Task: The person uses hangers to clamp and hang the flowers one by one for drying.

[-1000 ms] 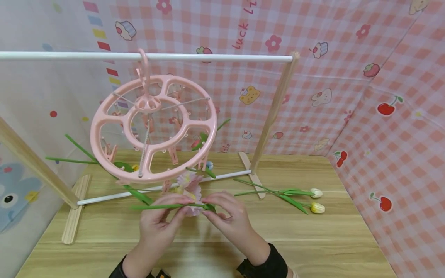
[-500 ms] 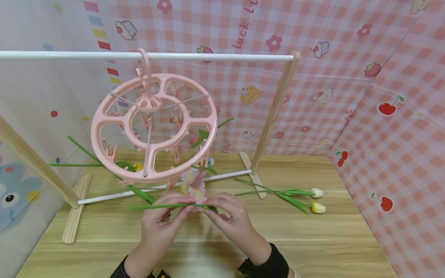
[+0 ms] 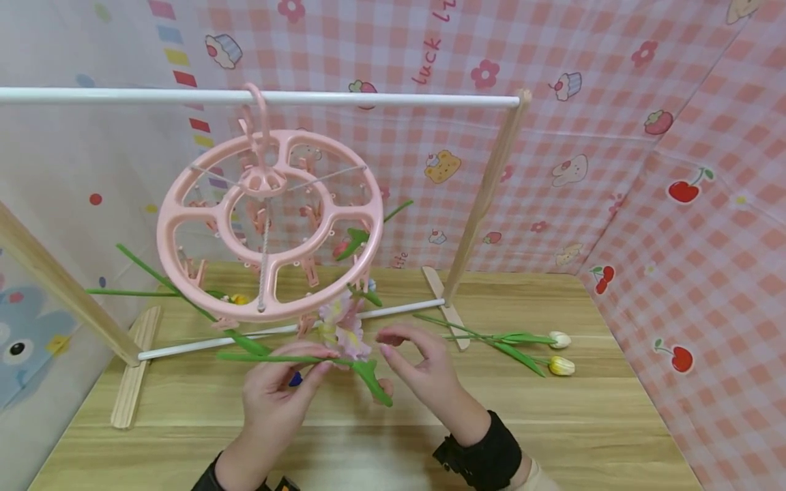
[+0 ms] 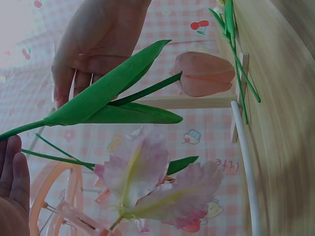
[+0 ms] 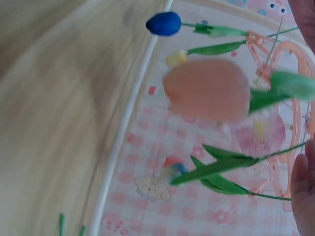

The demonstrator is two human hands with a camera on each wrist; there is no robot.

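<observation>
Left: pink round hanger [image 3: 263, 183], suspended by its hook from a white rail [image 3: 393, 100], with clips beneath the rim, above the left part of the tabletop [image 3: 522, 436].

Left of centre, in front of the hanger's near rim: left hand [image 3: 273, 389], thumb and fingers brought together in a pinch on the stem of the peach tulip [image 4: 103, 91]. Held above the tabletop, towards its near edge. Extends, in long axis, nearly parallel to that edge: bare stem end to the left, past the pinch; leaves and bloom to the right, dipping towards the near edge. Note the pinch just short of the leaves, with most of the stem to its left.

Centre, beyond the stem: ruffled pink flower [image 3: 351, 341], close behind in the head view; contact with the stem not determinable.

Right of centre: right hand [image 3: 426, 374], thumb and fingers curved and parted, nothing seen in their grasp; near the bloom, no contact visible. Critical relation, by judgement: bare end towards the hanger side, bloom towards the right hand, stem under control of the left alone.

Far right: white tulip [image 3: 559, 340] and yellow tulip [image 3: 561, 367], lying with blooms towards the right edge of the tabletop.
</observation>
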